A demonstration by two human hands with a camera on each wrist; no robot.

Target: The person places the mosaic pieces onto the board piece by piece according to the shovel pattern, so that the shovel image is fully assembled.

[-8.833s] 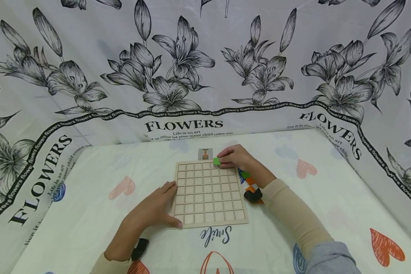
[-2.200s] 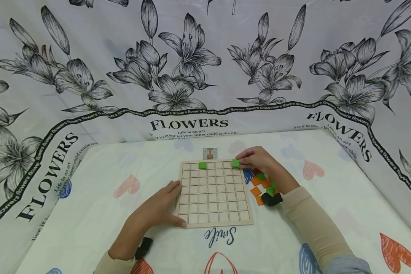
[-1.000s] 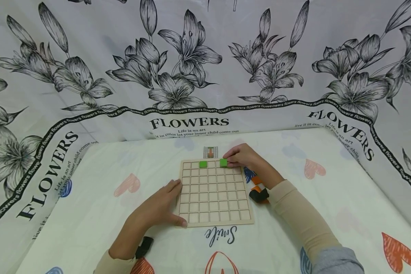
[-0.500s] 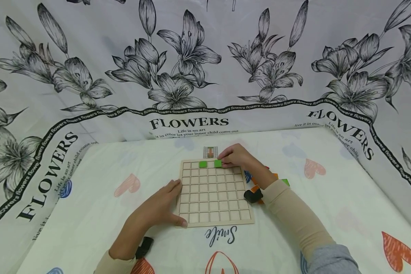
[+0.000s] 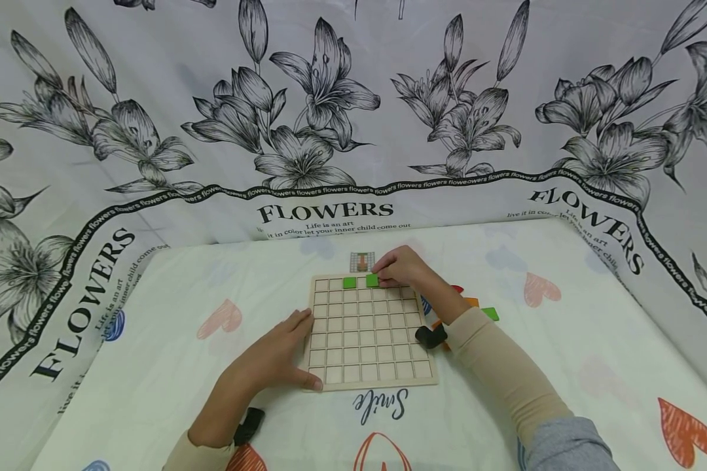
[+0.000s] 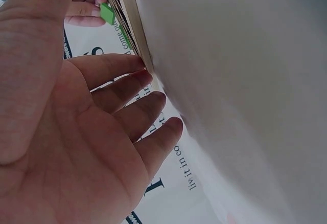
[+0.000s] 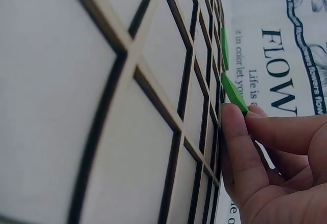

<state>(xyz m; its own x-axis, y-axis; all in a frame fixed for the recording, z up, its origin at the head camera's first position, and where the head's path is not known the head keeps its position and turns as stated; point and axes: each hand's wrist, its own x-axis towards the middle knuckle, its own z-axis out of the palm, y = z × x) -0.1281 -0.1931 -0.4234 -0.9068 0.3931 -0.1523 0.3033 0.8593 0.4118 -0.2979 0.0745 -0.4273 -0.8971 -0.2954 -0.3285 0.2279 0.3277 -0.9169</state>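
A pale wooden grid board [image 5: 359, 337] lies flat in front of me. One green square tile [image 5: 349, 282] sits in its far row, third cell from the left. My right hand [image 5: 406, 267] pinches a second green square tile [image 7: 234, 95] between thumb and fingertips over that same row, just right of the first. The right wrist view shows this tile tilted, one edge at the grid. My left hand [image 5: 271, 356] rests along the board's left edge, thumb at the near corner; its fingers [image 6: 145, 109] are extended, some touching the edge in the left wrist view.
Behind the board lies a small printed card [image 5: 362, 261] with a grid picture. Right of the board, partly hidden by my right forearm, are loose tiles: a green tile [image 5: 491, 314], orange ones and something red [image 5: 457, 289]. Black devices [image 5: 431, 337] sit at both wrists.
A green tile has appeared in the third far-row cell since the earliest frame. My right hand has carried the other green tile leftward from the row's right end. The left hand stays put.
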